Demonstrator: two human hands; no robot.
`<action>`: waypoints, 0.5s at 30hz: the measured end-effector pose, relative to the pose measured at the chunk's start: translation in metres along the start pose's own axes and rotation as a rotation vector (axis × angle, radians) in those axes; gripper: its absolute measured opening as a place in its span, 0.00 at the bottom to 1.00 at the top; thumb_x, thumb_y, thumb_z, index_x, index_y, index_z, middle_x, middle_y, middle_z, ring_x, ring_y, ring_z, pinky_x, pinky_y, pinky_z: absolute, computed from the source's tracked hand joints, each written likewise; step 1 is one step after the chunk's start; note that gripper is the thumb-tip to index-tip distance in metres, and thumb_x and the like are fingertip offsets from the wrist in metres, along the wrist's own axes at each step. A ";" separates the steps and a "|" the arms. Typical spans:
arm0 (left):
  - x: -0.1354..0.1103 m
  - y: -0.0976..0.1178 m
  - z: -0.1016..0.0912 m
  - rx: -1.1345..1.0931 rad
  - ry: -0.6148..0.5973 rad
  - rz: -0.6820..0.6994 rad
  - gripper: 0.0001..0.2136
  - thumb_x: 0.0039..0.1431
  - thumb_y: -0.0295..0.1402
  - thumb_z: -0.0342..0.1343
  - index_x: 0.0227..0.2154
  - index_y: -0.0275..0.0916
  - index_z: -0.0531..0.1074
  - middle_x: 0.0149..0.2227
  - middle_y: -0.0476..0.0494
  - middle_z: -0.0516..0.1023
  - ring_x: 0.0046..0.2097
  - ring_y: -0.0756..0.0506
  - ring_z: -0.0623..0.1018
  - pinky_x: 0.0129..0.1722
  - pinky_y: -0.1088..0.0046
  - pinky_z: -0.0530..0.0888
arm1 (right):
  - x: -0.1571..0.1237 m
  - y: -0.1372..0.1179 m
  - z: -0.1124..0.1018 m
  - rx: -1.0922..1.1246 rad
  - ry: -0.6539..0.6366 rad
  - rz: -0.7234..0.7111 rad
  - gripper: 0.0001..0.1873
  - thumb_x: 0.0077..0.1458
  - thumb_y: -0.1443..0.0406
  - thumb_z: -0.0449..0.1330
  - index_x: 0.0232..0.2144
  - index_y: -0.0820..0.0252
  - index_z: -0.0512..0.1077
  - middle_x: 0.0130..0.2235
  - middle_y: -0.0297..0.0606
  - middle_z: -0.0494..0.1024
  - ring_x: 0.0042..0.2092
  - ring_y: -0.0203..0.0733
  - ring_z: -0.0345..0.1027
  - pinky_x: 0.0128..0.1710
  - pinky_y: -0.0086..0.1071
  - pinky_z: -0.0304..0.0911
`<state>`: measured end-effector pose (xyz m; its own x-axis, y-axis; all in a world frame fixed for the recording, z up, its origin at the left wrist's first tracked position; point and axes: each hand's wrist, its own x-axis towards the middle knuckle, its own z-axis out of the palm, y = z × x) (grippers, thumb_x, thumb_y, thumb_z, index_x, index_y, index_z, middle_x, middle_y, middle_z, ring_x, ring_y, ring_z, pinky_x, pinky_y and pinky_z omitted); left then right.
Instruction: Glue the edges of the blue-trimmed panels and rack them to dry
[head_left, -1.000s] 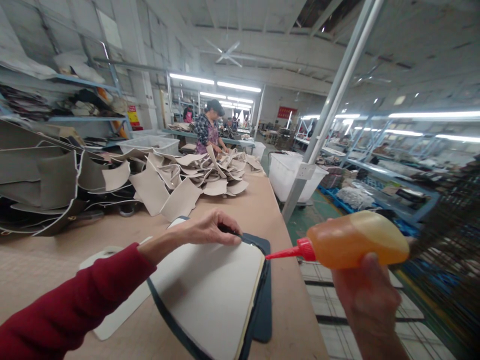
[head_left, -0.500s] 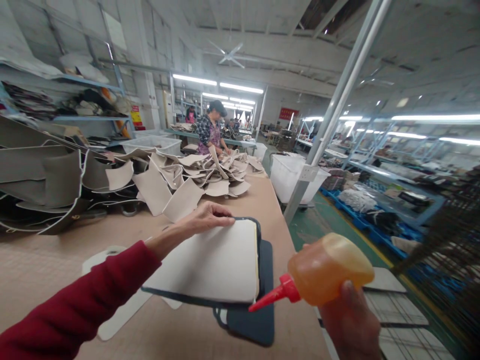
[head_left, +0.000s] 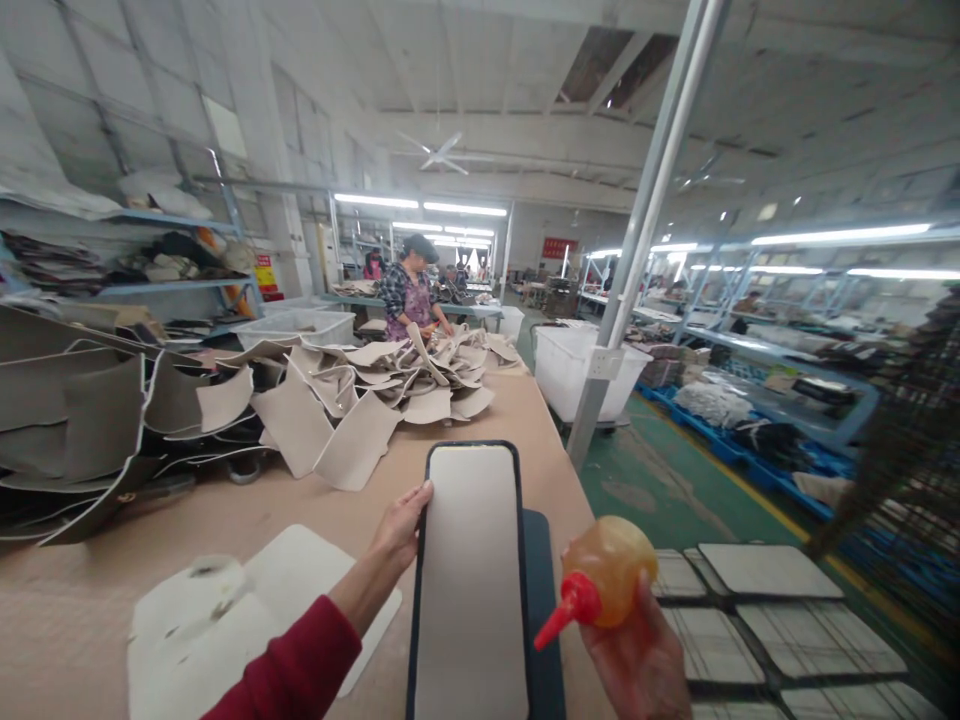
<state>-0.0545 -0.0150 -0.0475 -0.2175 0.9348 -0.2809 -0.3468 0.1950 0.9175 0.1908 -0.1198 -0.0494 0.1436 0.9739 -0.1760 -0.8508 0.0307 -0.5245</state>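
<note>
My left hand [head_left: 401, 525] pinches the left edge of a long dark-edged panel [head_left: 472, 580] with a pale, rounded-corner face. The panel points away from me, its near end cut off by the bottom of the view. Another dark panel [head_left: 543, 600] shows beneath it on the right. Wrapped around a squeeze bottle [head_left: 616, 565] of amber liquid, probably glue, is my right hand [head_left: 637, 650]. The bottle's red nozzle [head_left: 559, 625] tilts down to the left, just right of the pale panel and apart from its face.
Pale flat sheets [head_left: 300, 570] lie at left on the brown table [head_left: 67, 600]. A heap of grey-beige pieces [head_left: 360, 430] covers its far side, where a person [head_left: 412, 290] works. A metal post [head_left: 637, 220] and white bin [head_left: 566, 365] stand right; plaid-patterned panels [head_left: 817, 640] lie lower right.
The panel has turned so its long side runs away from me. My left hand has moved from its far edge to its left edge. The bottle has shifted left and down, nozzle off the panel's corner.
</note>
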 end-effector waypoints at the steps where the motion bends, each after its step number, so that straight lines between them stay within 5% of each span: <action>1: -0.003 -0.007 -0.002 0.012 -0.009 -0.035 0.14 0.38 0.41 0.67 0.25 0.38 0.73 0.24 0.48 0.76 0.26 0.49 0.72 0.24 0.76 0.66 | 0.000 0.001 0.002 0.000 -0.010 0.001 0.22 0.39 0.54 0.70 0.38 0.56 0.77 0.40 0.44 0.80 0.42 0.48 0.75 0.40 0.41 0.72; 8: -0.013 -0.064 -0.021 0.095 -0.042 -0.240 0.09 0.40 0.34 0.63 0.24 0.38 0.69 0.21 0.50 0.70 0.24 0.49 0.69 0.23 0.76 0.64 | 0.005 0.009 -0.011 -0.006 0.017 0.021 0.23 0.41 0.55 0.69 0.40 0.56 0.76 0.41 0.42 0.80 0.43 0.45 0.75 0.42 0.37 0.71; 12: -0.006 -0.097 -0.023 0.105 0.061 -0.206 0.18 0.42 0.30 0.61 0.38 0.40 0.64 0.24 0.51 0.70 0.25 0.48 0.70 0.25 0.75 0.65 | 0.012 0.020 -0.035 -0.039 0.054 -0.011 0.22 0.43 0.54 0.68 0.41 0.55 0.75 0.41 0.40 0.80 0.43 0.44 0.74 0.45 0.37 0.70; 15: 0.002 -0.115 -0.024 0.078 0.149 -0.110 0.21 0.41 0.27 0.61 0.39 0.42 0.60 0.28 0.52 0.69 0.28 0.50 0.71 0.30 0.76 0.67 | 0.015 0.023 -0.047 -0.044 0.086 0.020 0.22 0.42 0.55 0.69 0.41 0.55 0.75 0.41 0.39 0.80 0.44 0.44 0.74 0.43 0.36 0.71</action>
<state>-0.0366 -0.0426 -0.1605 -0.3172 0.8533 -0.4138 -0.3058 0.3210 0.8963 0.1973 -0.1153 -0.1036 0.1717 0.9512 -0.2565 -0.8311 0.0000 -0.5561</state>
